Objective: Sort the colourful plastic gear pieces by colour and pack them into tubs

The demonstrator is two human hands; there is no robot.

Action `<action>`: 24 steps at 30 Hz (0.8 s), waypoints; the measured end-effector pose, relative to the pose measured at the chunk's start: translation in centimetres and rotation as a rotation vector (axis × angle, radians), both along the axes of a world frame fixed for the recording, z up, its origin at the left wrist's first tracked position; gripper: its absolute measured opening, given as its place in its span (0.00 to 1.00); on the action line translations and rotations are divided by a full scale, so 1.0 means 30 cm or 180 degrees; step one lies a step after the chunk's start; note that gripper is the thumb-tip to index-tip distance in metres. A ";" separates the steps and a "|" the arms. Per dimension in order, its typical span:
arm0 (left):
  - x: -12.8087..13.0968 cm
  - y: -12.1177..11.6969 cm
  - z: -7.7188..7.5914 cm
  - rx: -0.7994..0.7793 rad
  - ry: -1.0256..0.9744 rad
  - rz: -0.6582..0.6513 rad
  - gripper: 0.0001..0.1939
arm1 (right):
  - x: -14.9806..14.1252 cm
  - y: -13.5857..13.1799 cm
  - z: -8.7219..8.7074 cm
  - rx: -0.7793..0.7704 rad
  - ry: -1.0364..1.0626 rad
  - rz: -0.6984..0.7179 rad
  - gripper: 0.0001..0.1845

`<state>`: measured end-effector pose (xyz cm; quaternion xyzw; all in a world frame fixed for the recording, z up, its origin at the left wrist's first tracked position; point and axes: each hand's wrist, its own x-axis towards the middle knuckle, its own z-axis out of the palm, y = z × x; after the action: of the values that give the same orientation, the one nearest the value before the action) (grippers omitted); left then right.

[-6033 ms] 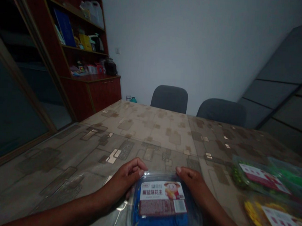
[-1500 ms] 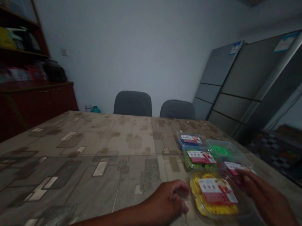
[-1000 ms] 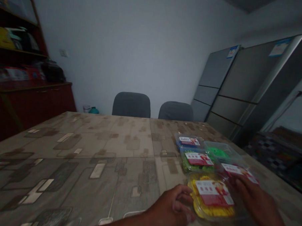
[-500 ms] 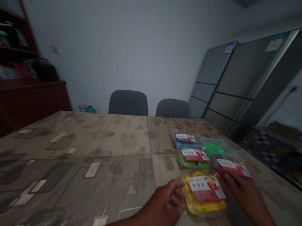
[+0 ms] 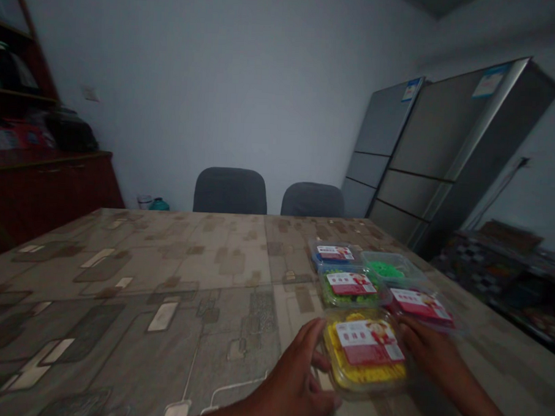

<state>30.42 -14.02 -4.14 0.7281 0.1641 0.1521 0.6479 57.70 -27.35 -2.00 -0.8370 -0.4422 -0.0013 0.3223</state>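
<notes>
A clear plastic box of yellow pieces (image 5: 369, 372) with a red and white label sits at the table's near right. Along its left edge is my left hand (image 5: 298, 374), fingers curved and somewhat apart, fingertips against the box. My right hand (image 5: 430, 349) grips the opposite edge, its thumb out of sight. Directly behind stands a labelled box of light green pieces (image 5: 351, 288). A box with a red and white label (image 5: 423, 306) is beyond my right fingers. Farther back are a blue box (image 5: 334, 253) and an unlabelled box of green pieces (image 5: 387, 270).
A patterned cloth covers the table (image 5: 164, 276). Two grey chairs (image 5: 231, 190) stand at its far side. Behind on the right is a tall grey fridge (image 5: 422, 141). A dark red cabinet (image 5: 53, 186) is at the left, and a cluttered low surface (image 5: 500, 260) at the right.
The whole view has shifted slightly. My left fingers have spread a little along the yellow box's edge. My right hand stays at the other side, and the boxes keep their arrangement.
</notes>
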 end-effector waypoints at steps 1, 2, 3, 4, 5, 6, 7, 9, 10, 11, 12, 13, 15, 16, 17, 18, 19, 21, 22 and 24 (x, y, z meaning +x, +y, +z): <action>0.001 0.001 0.002 0.0066 -0.0072 0.0029 0.52 | -0.009 0.003 0.009 0.0041 0.0092 0.0081 0.23; 0.001 0.002 0.004 0.0126 -0.0103 0.0067 0.52 | -0.018 0.006 0.018 0.0079 0.0182 0.0153 0.22; 0.000 0.004 0.007 0.0156 -0.0057 0.0104 0.53 | -0.027 0.009 0.027 0.0113 0.0268 0.0211 0.22; -0.001 0.006 0.010 0.0154 0.0049 0.0141 0.53 | -0.035 0.011 0.034 0.0142 0.0349 0.0254 0.22; -0.003 0.007 0.013 0.0126 0.0165 0.0169 0.54 | -0.042 0.013 0.041 0.0176 0.0427 0.0287 0.21; -0.005 0.009 0.016 0.0094 0.0246 0.0172 0.54 | -0.048 0.014 0.047 0.0208 0.0508 0.0320 0.21; -0.006 0.010 0.018 0.0070 0.0270 0.0168 0.55 | -0.054 0.015 0.053 0.0243 0.0592 0.0348 0.20; -0.010 0.012 0.020 0.0067 0.0177 0.0147 0.56 | -0.066 0.017 0.063 0.0322 0.0776 0.0390 0.18; -0.011 0.013 0.021 0.0084 0.0112 0.0148 0.57 | -0.073 0.018 0.067 0.0357 0.0876 0.0407 0.17; -0.014 0.014 0.021 0.0105 0.0070 0.0164 0.57 | -0.080 0.019 0.070 0.0385 0.0978 0.0408 0.17; -0.016 0.016 0.022 0.0118 0.0045 0.0198 0.57 | -0.087 0.020 0.071 0.0394 0.1082 0.0399 0.17; -0.018 0.017 0.022 0.0112 0.0024 0.0245 0.57 | -0.093 0.020 0.070 0.0380 0.1195 0.0390 0.17; -0.020 0.018 0.021 -0.0023 -0.0104 0.0324 0.57 | -0.102 0.019 0.063 0.0285 0.1452 0.0352 0.18; -0.021 0.018 0.020 -0.0156 -0.0199 0.0336 0.57 | -0.106 0.019 0.059 0.0229 0.1584 0.0315 0.20; -0.022 0.018 0.018 -0.0303 -0.0296 0.0319 0.57 | -0.109 0.019 0.057 0.0185 0.1713 0.0289 0.21; -0.023 0.018 0.017 -0.0448 -0.0374 0.0285 0.56 | -0.113 0.020 0.059 0.0169 0.1820 0.0265 0.22; -0.025 0.018 0.017 -0.0575 -0.0419 0.0246 0.56 | -0.119 0.022 0.063 0.0168 0.1900 0.0251 0.24; -0.036 0.019 0.022 -0.0746 -0.0434 0.0205 0.55 | -0.141 0.032 0.081 0.0183 0.1962 0.0244 0.26; -0.048 0.023 0.028 -0.0810 -0.0449 0.0217 0.55 | -0.158 0.041 0.091 0.0180 0.1958 0.0248 0.27; -0.088 0.036 0.049 -0.0903 -0.0491 0.0297 0.54 | -0.204 0.065 0.102 0.0189 0.1945 0.0261 0.30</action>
<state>27.79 -12.96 -2.68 0.6071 0.1673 0.2127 0.7471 51.59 -25.41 1.06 -0.7703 -0.3579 0.2505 0.4645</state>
